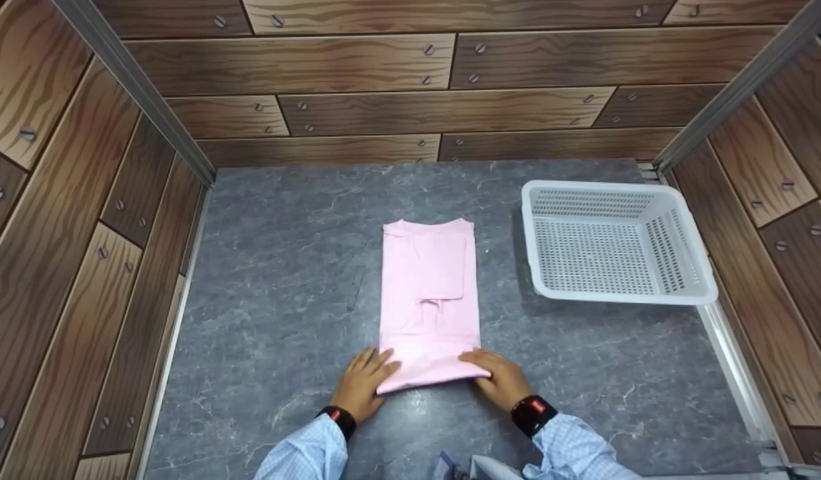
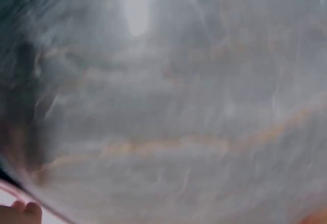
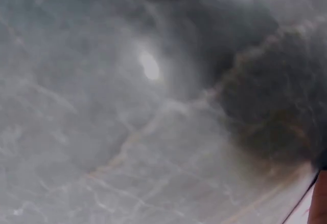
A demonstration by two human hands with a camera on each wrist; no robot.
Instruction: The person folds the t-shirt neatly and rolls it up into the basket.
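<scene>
Head view shows, at the left, a wall of wood-pattern boards standing along a grey marbled worktop. Next comes a person's arm in a light blue sleeve, with a black wristband on it. The left hand is clamped on the near left corner of a pink shirt, fingers above the cloth and the thumb at the near edge. This shirt lies in the middle of the worktop, folded into a long narrow shape. Its neckline is at the far end, one sleeve is laid over the right half, and the near end is turned over, with its near edge a little raised. The right hand is also clamped on the shirt, at the near right corner; it has a second black band. Farther to the right, well apart from the shirt, a white perforated basket stands on the worktop, near the right wall. Both wrist views show mainly blurred worktop, with fingers and a little pink cloth.
</scene>
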